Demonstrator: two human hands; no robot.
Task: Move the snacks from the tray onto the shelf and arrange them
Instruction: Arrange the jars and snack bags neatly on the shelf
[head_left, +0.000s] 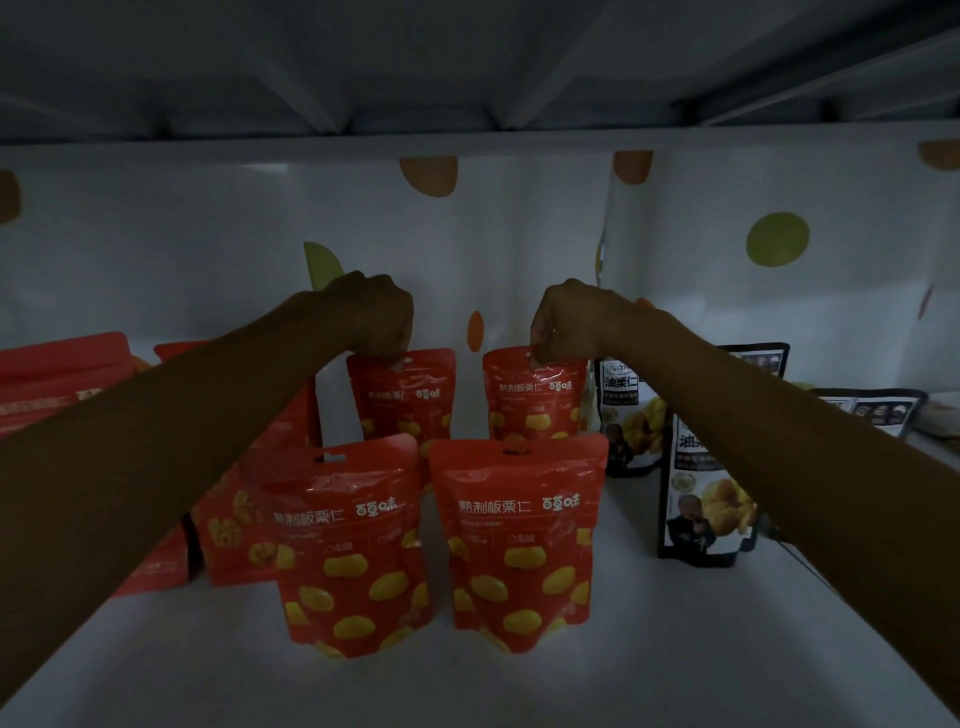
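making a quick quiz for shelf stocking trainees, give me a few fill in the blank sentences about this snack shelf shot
1. The left hand pinches the back-left red pouch and the right hand pinches the back-right red pouch, each by its ___ edge.
2. Directly in front of those stand ___ matching red pouches, upright on the shelf.
3. The right-hand pouches beside the red ones are mostly ___ in colour.
Missing words: top; two; black
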